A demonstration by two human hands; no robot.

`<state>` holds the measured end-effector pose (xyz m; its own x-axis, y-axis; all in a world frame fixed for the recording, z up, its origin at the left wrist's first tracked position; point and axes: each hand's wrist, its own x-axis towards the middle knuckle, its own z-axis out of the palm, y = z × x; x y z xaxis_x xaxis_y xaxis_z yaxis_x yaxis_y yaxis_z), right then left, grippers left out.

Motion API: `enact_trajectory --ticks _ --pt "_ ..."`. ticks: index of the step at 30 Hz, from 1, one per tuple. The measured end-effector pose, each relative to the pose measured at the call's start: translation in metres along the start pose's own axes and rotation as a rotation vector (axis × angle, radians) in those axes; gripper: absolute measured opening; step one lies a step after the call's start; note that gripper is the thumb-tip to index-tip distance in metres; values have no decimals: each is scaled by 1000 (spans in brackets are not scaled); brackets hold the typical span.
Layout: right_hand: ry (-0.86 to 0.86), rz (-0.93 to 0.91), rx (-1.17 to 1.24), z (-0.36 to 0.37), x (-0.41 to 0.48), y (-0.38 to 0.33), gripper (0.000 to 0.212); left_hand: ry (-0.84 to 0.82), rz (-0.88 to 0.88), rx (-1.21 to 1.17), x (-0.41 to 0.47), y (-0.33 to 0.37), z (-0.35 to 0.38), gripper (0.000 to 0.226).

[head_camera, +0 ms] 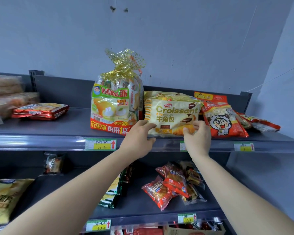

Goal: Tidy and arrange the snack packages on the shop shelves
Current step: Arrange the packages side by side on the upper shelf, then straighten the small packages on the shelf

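A cream-yellow Croissant package stands upright at the front of the top shelf. My left hand grips its lower left corner and my right hand grips its lower right corner. Another croissant pack stands close behind it. To its left stands a tall green and red pie bag tied with gold wrap. To its right leans a red cartoon-face snack bag, with more red packs lying beyond it.
A red foil pack and stacked clear-wrapped pastries lie at the top shelf's left. The lower shelf holds red bean bread packs, green-striped packs and a yellow bag. Price tags line the shelf edges.
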<state>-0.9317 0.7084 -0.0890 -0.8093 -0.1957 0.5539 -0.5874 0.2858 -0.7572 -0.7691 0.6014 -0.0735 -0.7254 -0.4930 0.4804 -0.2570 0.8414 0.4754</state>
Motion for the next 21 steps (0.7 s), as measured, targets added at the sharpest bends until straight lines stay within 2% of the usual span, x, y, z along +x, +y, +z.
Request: enact_trajectory --ticks 7,14,17,21 --pt "-133 -138 191 23 -34 -57 14 189 -64 -40 -22 -25 -53 31" --pt "-215 -330 258 69 -84 -125 2 309 -170 -79 -40 -89 -125 22" --pt "-247 -362 287 98 -102 -154 3 305 -231 -8 -43 -130 -157 23" --pt "-267 -359 318 142 -124 -192 8 213 -311 129 -43 -186 -191 32"
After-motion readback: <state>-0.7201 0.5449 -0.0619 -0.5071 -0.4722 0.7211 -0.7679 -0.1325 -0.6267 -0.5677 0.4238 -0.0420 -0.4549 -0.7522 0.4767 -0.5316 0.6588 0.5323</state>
